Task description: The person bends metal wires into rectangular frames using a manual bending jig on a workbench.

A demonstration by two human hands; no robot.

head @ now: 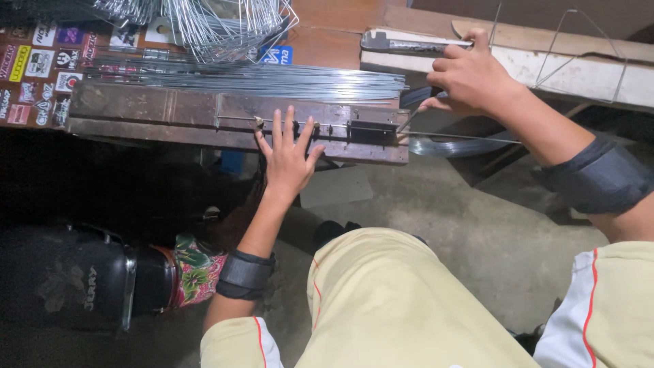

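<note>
Under my left hand (286, 160): fingers splayed flat, pressing a thin wire (449, 135) onto the rusty metal jig (170, 112). Right hand (470, 75) clenched around a lever handle (409, 45), just past the jig's end. Wire runs straight, shiny, beneath both hands.

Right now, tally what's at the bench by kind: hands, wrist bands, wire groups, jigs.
Hands: 2, left hand flat on the metal jig, right hand at the wire end
Wrist bands: 2, dark
Wire groups: 3, straight bundle, bent pile, coil
Jigs: 1
Total: 8
</note>
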